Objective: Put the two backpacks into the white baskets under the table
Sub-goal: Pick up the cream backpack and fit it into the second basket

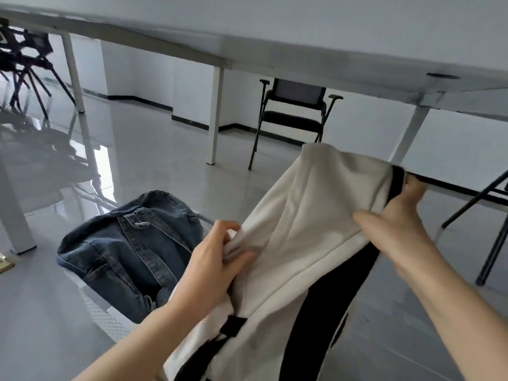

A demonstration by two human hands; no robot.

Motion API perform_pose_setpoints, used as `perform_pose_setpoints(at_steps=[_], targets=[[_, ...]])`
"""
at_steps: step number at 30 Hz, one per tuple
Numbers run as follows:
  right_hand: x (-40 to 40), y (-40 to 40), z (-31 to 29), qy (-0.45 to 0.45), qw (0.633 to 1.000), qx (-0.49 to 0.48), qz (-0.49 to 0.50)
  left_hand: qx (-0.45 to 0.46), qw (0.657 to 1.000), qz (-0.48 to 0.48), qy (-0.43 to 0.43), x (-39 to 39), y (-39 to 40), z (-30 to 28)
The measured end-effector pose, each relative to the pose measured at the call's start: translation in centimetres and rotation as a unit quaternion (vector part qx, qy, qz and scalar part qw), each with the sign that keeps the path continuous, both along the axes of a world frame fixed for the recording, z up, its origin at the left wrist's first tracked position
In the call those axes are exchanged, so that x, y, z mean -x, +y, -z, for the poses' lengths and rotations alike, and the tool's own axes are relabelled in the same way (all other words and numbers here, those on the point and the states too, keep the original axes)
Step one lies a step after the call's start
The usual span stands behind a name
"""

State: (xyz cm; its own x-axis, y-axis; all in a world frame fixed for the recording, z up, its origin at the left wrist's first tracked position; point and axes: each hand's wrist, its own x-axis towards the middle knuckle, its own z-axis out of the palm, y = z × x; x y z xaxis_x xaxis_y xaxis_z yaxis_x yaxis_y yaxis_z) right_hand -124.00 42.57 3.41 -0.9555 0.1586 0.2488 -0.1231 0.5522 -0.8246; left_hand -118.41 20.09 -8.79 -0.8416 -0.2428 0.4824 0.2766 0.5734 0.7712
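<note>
Cream backpack (308, 221): being held up in the air between both hands, just right of the denim backpack, black straps hanging below.
Left hand (217, 268): its grip is pinching a fold of cream fabric on the bag's left side.
Right hand (395, 224): its grip is closing on the bag's far right edge by the black trim.
Denim backpack (129, 248): already sitting in a white basket (101, 312) on the floor, filling it.
Second basket: not showing; probably hiding beneath the cream bag.
Table (302, 42): spanning overhead, its leg (215, 114) standing well behind.
Doing it well: judging by the slack, keeping both pinches firm, lowering bottom first, and tucking the straps inside the rim.
</note>
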Motion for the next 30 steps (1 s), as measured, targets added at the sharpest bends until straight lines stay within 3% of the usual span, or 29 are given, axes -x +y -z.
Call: perform_pose_setpoints(at_steps=[4, 6, 12, 16, 19, 23, 27, 30], targets=[[1.6, 0.5, 3.9, -0.16, 0.987, 0.004, 0.003, 0.094, 0.98, -0.007, -0.177, 0.8, -2.7, 2.6], [1.9, 0.5, 5.2, -0.194, 0.981, 0.017, 0.014, 0.079, 0.978, -0.022, -0.19, 1.1, -2.7, 2.6], [2.8, 0.0, 4.6, -0.17, 0.98, 0.103, 0.003, -0.036, 0.985, -0.169, 0.014, 1.8, -1.1, -1.0], [3.2, -0.6, 2.1, -0.067, 0.985, 0.155, -0.028, -0.159, 0.964, -0.176, 0.116, 1.6, 0.2, -4.4], [3.1, -0.4, 1.0, -0.011, 0.987, 0.156, -0.03, -0.141, 0.966, -0.169, 0.138, 1.1, 0.6, -4.6], [2.6, 0.1, 1.7, 0.013, 0.994, 0.108, -0.008, -0.026, 0.987, -0.15, 0.057, 0.5, 1.6, -0.2], [1.9, 0.7, 3.6, -0.011, 0.998, 0.068, -0.012, 0.007, 0.998, -0.015, -0.064, 1.1, 2.0, 5.4], [1.6, 1.2, 4.5, -0.002, 0.999, 0.048, -0.005, 0.042, 0.99, -0.016, -0.137, 1.6, 1.8, 7.0]])
